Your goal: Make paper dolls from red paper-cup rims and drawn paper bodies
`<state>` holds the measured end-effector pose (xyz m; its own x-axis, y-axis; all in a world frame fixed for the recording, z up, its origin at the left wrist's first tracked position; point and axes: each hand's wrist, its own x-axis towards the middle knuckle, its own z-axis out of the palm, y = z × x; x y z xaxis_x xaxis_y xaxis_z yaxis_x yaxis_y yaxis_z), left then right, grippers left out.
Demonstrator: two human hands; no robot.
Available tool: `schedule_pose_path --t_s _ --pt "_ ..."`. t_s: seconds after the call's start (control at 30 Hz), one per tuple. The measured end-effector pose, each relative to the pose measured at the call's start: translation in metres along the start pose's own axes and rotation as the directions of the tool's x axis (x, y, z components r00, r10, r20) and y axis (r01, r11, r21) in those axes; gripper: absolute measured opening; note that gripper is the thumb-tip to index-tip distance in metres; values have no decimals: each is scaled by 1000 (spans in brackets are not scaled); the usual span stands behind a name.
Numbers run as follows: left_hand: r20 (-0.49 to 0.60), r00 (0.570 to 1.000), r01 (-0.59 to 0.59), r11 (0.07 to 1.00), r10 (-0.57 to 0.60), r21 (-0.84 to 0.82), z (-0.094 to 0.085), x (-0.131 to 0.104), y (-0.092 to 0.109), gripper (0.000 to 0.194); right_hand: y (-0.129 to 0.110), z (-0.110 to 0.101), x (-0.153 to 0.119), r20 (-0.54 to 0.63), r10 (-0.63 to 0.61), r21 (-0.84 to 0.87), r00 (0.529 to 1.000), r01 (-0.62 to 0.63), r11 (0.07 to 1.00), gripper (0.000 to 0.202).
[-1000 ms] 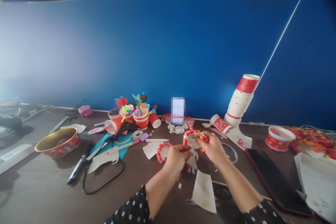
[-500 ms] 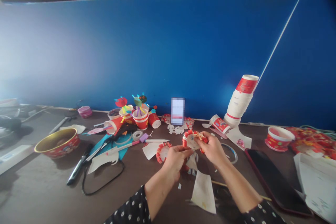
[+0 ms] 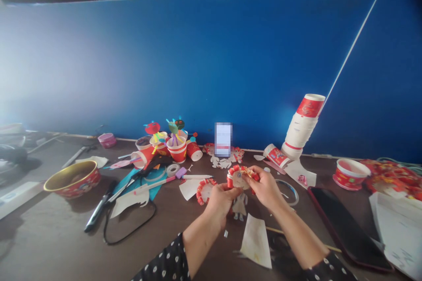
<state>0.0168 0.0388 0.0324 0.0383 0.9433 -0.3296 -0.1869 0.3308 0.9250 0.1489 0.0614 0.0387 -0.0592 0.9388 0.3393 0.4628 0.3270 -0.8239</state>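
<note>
Though still in both hands (image 3: 220, 198) (image 3: 265, 187) — red-rimmed disc (image 3: 238, 179) now slightly leftward

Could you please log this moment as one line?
left hand: holds red-edged paper disc | right hand: pinches same disc | near left hand: second red-edged disc

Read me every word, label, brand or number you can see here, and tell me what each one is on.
None can be read for certain.
Held red-rimmed disc: small bluish mark, too small.
White box at left: blue print, too blurred.
Upright panel: pixelated.
Top red cup of the leaning stack: design, unclear.
White paper at right: dark marks, illegible.
</note>
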Motion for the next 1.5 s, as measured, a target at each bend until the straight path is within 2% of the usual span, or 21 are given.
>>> schedule_pose_path --t_s 0.2,0.37,0.63,0.77,0.93,1.13,1.4,1.5 --pt "-24 1000 -2 1000 1 -23 0 1 0 14 -3 1 -2 2 -26 -42 1000 26 999 23" --pt "6 1000 0 1000 0 -30 -2 5 -5 19 -3 2 -3 1 -40 -51 999 40 998 19" --pt "54 998 -39 998 42 -57 -3 4 -4 16 -6 2 -5 4 -50 -62 999 50 997 17" --pt "60 996 -61 994 67 -90 -3 3 -5 15 -9 3 -6 13 -42 -37 999 42 998 17" --pt "88 994 -60 997 64 -38 -3 1 -2 18 -8 -2 -4 -4 -31 -6 1000 31 1000 19" --pt "73 997 -5 999 9 -53 -3 -1 6 12 -2 -6 -1 -38 44 -41 998 -46 998 23" --pt "71 995 -65 998 66 -19 -3 4 -5 21 -5 0 -3 -5 -20 -29 1000 20 999 19" --pt "81 994 -72 996 76 -54 -2 4 -6 21 -3 2 -3 3 -22 -18 1000 22 1000 18"
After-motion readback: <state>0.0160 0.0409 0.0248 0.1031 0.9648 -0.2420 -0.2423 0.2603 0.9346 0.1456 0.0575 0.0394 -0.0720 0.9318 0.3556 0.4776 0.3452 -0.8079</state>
